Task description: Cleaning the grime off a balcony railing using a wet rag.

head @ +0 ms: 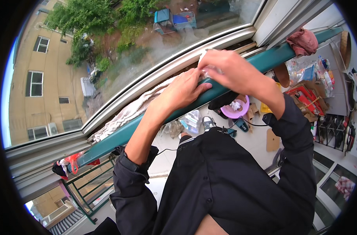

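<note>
A long white cloth (pixel 131 113) lies bunched along the window track, between the window frame and a green railing (pixel 119 132). My left hand (pixel 183 89) rests over the cloth and the railing, its thumb on the green surface. Close beside it, my right hand (pixel 228 69) is bent over the cloth's far end, blurred, with whitish material at its fingertips. Whether its fingers grip that material I cannot tell. What lies under my left palm is hidden.
A pink cloth (pixel 303 42) hangs over the railing at the right. Below are a purple basin (pixel 235 107), plastic bags (pixel 191 121), slippers (pixel 241 124) and folded cardboard (pixel 306 97). A red plastic bag (pixel 74 160) is tied at the railing's left end. The window pane (pixel 143 58) borders the track.
</note>
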Demonstrator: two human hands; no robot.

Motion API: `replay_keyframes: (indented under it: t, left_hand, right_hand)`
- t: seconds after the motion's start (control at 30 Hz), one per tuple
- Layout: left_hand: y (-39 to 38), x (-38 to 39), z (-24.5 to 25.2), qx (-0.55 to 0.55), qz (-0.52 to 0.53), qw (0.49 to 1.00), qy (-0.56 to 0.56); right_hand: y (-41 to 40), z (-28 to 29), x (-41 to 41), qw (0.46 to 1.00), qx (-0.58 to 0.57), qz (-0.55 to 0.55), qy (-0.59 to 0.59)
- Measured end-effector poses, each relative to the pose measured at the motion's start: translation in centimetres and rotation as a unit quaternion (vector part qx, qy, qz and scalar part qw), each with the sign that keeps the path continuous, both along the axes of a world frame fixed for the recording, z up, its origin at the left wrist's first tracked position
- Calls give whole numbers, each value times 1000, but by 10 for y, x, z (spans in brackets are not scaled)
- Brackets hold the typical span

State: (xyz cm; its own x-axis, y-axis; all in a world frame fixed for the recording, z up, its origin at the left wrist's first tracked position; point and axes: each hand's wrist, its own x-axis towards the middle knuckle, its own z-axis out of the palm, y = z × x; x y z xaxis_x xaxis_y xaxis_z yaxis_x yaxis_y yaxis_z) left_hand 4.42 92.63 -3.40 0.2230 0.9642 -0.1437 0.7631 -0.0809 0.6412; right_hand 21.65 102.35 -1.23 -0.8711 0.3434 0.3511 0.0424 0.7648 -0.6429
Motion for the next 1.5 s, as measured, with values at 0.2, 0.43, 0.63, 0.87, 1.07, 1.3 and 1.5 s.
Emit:
replay_keyframes:
  t: [0.2, 0.43, 0.63, 0.87, 1.07, 1.3, 1.5]
  left_hand:
    - [-14, 0, -4, 49, -29, 998, 32]
    - [-40, 11, 5, 112, 5, 991, 76]
    - [-24, 12, 3, 19, 48, 999, 9]
    - [-8, 29, 1, 27, 83, 994, 59]
    - [1, 46, 4, 46, 44, 984, 168]
    - [-14, 25, -10, 87, 68, 982, 153]
    - [-17, 18, -8, 88, 13, 978, 187]
  right_hand:
    - [18, -23, 5, 982, 39, 6, -185]
    - [31, -32, 10, 977, -5, 12, -213]
    - [32, -21, 17, 983, 1, 17, -183]
    - [36, -30, 10, 980, 7, -12, -199]
    - [28, -10, 3, 984, 111, -11, -139]
    - [24, -38, 6, 968, 220, -19, -120]
    - [15, -25, 17, 976, 112, -17, -184]
